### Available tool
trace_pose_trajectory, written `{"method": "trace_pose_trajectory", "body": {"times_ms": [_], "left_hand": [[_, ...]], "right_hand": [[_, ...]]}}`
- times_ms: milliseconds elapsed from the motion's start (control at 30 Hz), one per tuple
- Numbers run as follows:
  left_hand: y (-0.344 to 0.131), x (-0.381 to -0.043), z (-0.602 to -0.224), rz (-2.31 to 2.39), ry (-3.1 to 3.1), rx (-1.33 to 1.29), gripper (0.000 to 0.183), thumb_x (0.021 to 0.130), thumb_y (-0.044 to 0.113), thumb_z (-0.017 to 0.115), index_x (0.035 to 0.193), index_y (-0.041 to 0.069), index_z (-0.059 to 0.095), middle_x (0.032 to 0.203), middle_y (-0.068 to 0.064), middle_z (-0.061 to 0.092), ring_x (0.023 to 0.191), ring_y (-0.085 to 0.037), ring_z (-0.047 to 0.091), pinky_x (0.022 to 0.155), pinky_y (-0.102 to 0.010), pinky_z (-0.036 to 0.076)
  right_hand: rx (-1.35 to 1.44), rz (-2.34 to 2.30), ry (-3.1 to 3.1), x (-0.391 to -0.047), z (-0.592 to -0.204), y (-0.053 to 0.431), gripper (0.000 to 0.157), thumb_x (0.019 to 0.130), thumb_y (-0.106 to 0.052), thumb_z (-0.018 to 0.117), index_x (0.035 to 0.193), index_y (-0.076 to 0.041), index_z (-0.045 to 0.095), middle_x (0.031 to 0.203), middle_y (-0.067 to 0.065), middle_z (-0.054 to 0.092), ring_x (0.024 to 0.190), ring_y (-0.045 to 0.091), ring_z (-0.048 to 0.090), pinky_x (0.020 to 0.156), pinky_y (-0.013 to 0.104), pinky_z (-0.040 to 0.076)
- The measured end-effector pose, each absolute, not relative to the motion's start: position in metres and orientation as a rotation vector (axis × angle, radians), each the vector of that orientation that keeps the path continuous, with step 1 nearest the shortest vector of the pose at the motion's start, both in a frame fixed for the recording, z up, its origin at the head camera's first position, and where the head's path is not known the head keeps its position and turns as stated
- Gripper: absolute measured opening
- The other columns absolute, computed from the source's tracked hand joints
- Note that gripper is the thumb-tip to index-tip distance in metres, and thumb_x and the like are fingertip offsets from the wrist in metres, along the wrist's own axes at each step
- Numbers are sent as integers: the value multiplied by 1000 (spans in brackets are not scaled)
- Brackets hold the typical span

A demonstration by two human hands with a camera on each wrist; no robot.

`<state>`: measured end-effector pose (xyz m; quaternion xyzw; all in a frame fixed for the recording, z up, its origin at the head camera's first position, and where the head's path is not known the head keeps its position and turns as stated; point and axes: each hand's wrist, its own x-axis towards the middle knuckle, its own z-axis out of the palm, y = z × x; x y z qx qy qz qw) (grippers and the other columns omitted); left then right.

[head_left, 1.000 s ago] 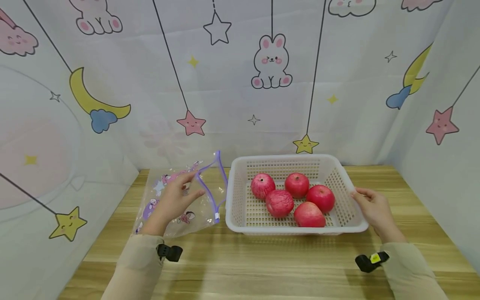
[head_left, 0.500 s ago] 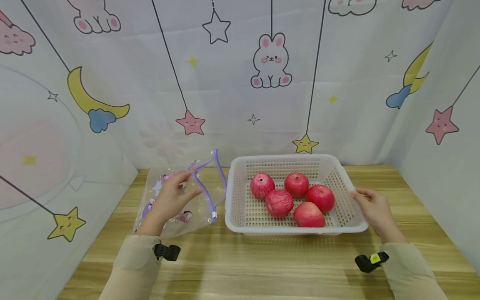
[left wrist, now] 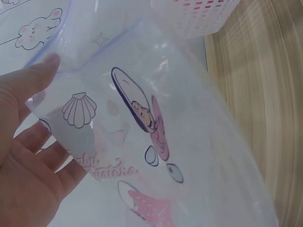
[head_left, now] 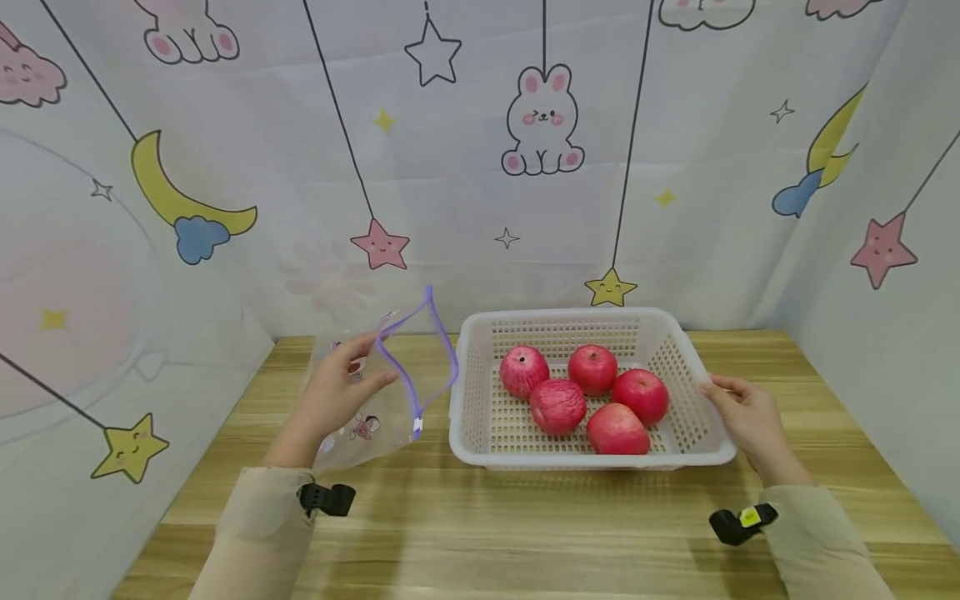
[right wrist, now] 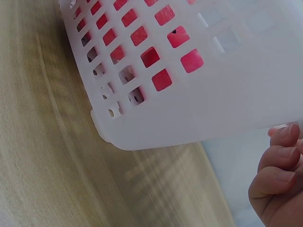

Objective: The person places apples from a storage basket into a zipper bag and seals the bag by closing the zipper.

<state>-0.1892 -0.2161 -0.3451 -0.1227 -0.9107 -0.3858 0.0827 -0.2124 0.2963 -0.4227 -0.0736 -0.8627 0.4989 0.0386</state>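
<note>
My left hand (head_left: 333,392) pinches the top edge of a clear zip bag (head_left: 365,427) with a purple zip strip and cartoon prints. The bag's mouth gapes toward the basket, and its slider sits at the near corner. In the left wrist view, the thumb lies on one side of the bag (left wrist: 199,123) and several fingers lie behind it. My right hand (head_left: 750,421) grips the right rim of a white plastic basket (head_left: 570,460). Its fingers curl at the rim in the right wrist view. Several red apples (head_left: 558,407) lie in the basket.
Both the basket and my hands are over a wooden table (head_left: 525,533). A white curtain (head_left: 450,183) with cartoon prints closes off the back and sides. Black straps with small devices (head_left: 327,500) sit on both wrists.
My left hand has drawn the bag slightly left and raised it, so its zip corner stands higher and its mouth spreads wider. The right hand, basket and apples stay put.
</note>
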Motion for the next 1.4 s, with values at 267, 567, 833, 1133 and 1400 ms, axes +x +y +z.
{"method": "trace_pose_trajectory", "body": {"times_ms": [267, 567, 833, 1133, 1400], "left_hand": [[-208, -192, -346, -1166, -2728, -369, 59, 89, 25, 66, 138, 3, 44, 141, -20, 46, 127, -39, 45, 106, -52, 39], [-201, -194, -351, -1153, -2738, -373, 58, 88, 26, 67, 138, 6, 45, 138, -18, 49, 124, -38, 48, 104, -51, 41], [-196, -198, -353, -1154, -2737, -401, 58, 88, 25, 67, 138, 5, 46, 137, -19, 50, 123, -39, 49, 104, -51, 42], [-194, -198, -354, -1174, -2733, -412, 60, 88, 23, 67, 140, 5, 43, 141, -19, 47, 126, -39, 47, 104, -51, 42], [-194, -198, -354, -1169, -2731, -432, 60, 88, 24, 68, 140, 4, 44, 140, -19, 47, 125, -40, 47, 103, -51, 42]], "right_hand": [[-243, 1541, -2636, -213, -424, 296, 55, 97, -32, 50, 130, 12, 47, 95, 11, 67, 68, -6, 57, 59, 19, 54], [-254, 1517, -2649, -214, -424, 294, 55, 97, -33, 49, 130, 11, 47, 105, 23, 65, 68, -6, 56, 60, 19, 54], [-213, 1413, -2668, -213, -422, 295, 52, 97, -31, 51, 126, 12, 51, 103, 29, 64, 66, -5, 55, 57, 19, 53], [-95, 1167, -2710, -211, -413, 293, 46, 95, -26, 54, 120, 13, 56, 83, 24, 65, 61, 1, 52, 51, 19, 48], [-40, 965, -2819, -208, -405, 292, 47, 97, -29, 51, 119, 12, 56, 76, 18, 65, 62, 14, 55, 51, 25, 45]]}}
